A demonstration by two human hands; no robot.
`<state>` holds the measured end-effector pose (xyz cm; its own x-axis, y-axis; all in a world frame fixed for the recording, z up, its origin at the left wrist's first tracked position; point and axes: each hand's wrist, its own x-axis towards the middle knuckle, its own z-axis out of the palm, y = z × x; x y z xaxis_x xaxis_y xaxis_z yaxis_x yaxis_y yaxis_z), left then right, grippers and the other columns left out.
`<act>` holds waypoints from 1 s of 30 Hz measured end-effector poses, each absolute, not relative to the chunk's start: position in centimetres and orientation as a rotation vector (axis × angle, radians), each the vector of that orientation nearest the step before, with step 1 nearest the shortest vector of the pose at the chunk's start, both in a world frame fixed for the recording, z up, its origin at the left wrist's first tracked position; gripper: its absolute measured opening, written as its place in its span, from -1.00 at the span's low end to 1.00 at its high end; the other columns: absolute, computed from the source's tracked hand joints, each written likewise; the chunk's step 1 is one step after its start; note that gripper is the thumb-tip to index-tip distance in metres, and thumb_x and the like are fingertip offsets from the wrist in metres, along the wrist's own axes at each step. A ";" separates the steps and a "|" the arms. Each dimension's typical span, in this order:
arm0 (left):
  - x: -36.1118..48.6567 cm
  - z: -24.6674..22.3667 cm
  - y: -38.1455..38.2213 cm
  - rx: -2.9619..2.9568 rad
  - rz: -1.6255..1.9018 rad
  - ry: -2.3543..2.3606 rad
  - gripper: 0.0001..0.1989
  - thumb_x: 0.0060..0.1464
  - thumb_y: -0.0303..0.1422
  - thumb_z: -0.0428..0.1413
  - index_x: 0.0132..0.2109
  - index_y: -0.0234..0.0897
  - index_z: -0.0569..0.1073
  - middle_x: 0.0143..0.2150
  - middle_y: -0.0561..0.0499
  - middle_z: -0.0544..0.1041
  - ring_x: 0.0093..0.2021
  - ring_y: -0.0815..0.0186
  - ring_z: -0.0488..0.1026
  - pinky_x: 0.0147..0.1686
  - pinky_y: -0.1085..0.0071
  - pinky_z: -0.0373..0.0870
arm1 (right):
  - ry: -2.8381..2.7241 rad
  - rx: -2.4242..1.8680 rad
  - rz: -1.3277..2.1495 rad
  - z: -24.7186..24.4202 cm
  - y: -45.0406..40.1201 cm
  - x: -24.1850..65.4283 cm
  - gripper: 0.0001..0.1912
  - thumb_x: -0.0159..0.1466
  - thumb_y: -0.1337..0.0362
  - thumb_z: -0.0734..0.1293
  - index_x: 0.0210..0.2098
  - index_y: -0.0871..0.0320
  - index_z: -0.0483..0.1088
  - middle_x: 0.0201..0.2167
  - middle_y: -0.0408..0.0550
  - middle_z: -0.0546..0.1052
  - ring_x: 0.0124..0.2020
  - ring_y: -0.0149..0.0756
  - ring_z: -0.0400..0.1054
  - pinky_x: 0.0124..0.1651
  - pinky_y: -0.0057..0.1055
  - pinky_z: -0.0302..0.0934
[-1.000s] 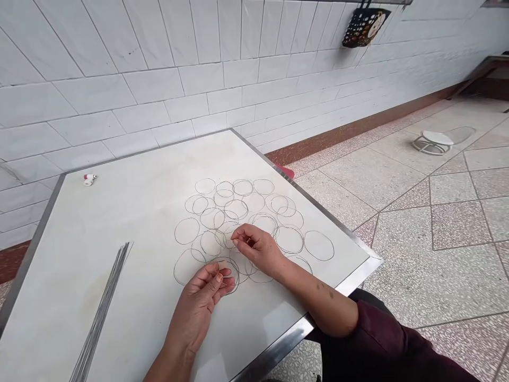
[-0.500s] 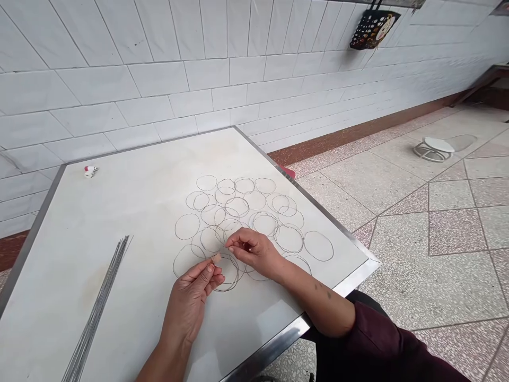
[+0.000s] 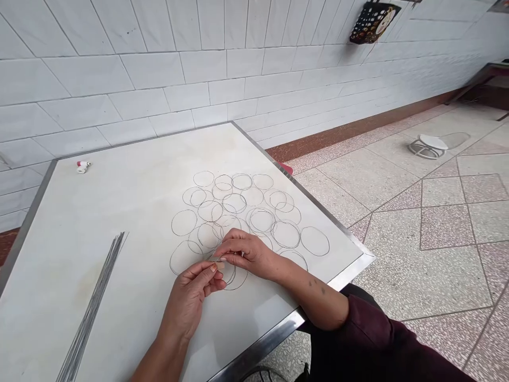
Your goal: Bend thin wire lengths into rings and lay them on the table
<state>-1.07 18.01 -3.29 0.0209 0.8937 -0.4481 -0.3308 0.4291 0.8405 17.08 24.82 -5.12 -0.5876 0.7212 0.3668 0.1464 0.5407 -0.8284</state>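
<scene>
My left hand [image 3: 194,281] is closed in a pinch on a thin metal wire, low over the table. A small tan patch, perhaps tape, shows at its fingertips; whether it is on the finger or the wire I cannot tell. My right hand [image 3: 246,254] comes in from the right, thumb and fingers pinched together at the same wire, nearly touching the left fingertips. The wire's shape is mostly hidden by the hands. Around and beneath them lie several thin wire rings [image 3: 286,246], many overlapping, on the white table [image 3: 139,201].
A bundle of straight metal wires [image 3: 93,307] lies on the table's left side. A small red-and-white object [image 3: 83,166] rests near the far left corner. A metal strip [image 3: 274,339] edges the table. Beyond are a white stool [image 3: 428,144], a tiled wall and a hanging black basket [image 3: 374,22].
My right hand has moved left and slightly down, closing the gap to my left fingertips. My left hand has stayed about in place. The whole view has shifted slightly.
</scene>
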 end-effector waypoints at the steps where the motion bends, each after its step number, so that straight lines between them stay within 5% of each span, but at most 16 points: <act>1: -1.1 -3.3 18.0 0.603 1.032 1.184 -0.77 -0.13 -0.22 0.37 -0.36 -0.30 0.64 -0.44 -0.05 0.55 -0.38 0.24 0.48 -0.23 0.24 0.46 | -2.059 -0.680 1.027 -5.1 24.9 17.1 -0.85 0.36 0.23 0.31 -0.14 0.06 0.50 -0.25 -0.07 0.45 -0.20 -0.33 0.39 -0.20 -0.39 0.37; 30: -0.9 -3.9 17.7 0.503 0.846 0.892 -0.86 0.01 -0.32 0.30 -0.33 -0.33 0.63 -0.27 -0.08 0.57 -0.27 0.22 0.50 -0.13 0.20 0.48 | -2.225 -0.500 1.095 -3.5 25.5 18.2 -0.88 0.39 0.33 0.28 -0.23 0.16 0.47 -0.26 -0.11 0.40 -0.23 -0.41 0.34 -0.16 -0.47 0.28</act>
<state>-0.94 17.72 -3.88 0.3494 0.8114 -0.4685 -0.4246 0.5829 0.6928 18.16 25.54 -3.51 -0.7475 0.5649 0.3495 0.0675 0.5881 -0.8060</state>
